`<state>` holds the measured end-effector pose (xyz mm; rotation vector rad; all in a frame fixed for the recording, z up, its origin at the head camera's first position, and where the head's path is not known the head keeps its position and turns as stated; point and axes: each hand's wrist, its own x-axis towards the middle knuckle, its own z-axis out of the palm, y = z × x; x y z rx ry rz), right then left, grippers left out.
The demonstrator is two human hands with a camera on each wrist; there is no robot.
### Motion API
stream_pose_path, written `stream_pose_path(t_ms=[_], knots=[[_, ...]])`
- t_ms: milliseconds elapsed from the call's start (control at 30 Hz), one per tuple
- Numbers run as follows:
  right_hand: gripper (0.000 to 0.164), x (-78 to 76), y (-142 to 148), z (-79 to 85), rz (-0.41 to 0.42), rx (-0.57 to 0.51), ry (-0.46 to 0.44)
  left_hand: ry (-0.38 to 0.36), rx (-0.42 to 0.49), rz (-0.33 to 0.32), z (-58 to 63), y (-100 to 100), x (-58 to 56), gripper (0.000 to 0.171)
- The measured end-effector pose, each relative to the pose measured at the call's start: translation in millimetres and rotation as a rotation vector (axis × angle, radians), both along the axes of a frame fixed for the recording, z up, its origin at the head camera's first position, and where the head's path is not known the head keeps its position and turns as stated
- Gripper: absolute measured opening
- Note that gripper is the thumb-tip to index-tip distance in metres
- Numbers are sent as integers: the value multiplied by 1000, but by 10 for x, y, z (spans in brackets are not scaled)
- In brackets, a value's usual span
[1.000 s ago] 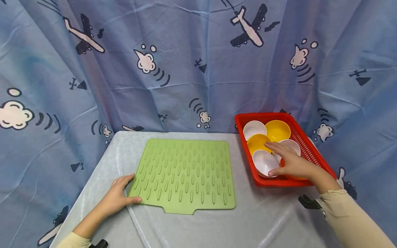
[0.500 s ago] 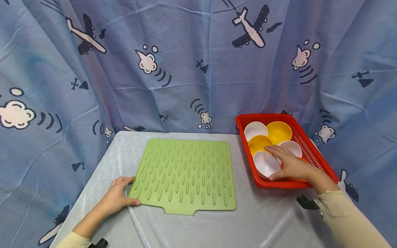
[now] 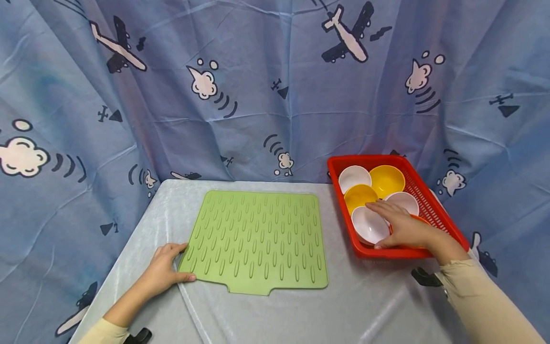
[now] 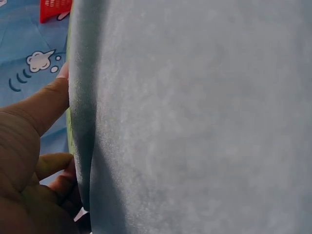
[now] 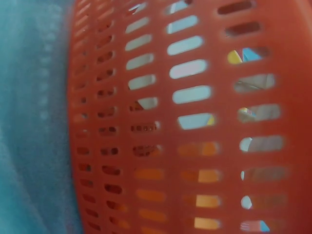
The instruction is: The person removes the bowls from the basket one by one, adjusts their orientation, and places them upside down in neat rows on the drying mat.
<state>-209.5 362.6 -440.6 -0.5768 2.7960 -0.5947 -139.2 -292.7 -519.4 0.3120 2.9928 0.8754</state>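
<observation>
A green ribbed mat (image 3: 253, 239) lies flat, its tab toward the person. My left hand (image 3: 161, 270) rests at its near left corner, thumb on the front edge and fingertips at the left side. The left wrist view shows that thumb (image 4: 51, 97) against the thin green edge. On the right, a red basket (image 3: 444, 222) holds several white and yellow bowls. My right hand (image 3: 406, 229) spans the nearest white bowl (image 3: 367, 227), thumb at its near rim and fingers at the far side. Partly under this hand is an orange bowl (image 3: 421, 220).
A pale grey cloth (image 3: 301, 320) covers the table. Blue curtain (image 3: 240, 119) with plane prints hangs behind and at both sides. In the right wrist view, the slotted basket wall (image 5: 163, 117) hides the right hand.
The right thumb has shifted from over the white bowl's inside to its near rim, and the fingers have closed in slightly. The left hand stays at the mat's corner.
</observation>
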Motion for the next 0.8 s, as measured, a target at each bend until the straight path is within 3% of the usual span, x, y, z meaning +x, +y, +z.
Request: stream_pose_path(t_ms=[167,400,633,800], knots=[[118,-36,-21,-29,26,34,33,12,-6,-4,-17,-13,-17,103],[114,-60,-37,-81,56,73,104,3,-5,-63,16,-54,0,100],[116,-54,-29,-122,-17,54,127,-20,-13,-56,29,-48,-6,98],[115,-27,-53,-39,-92,-6,128,-21,-21,-44,32,-35,-32,96]])
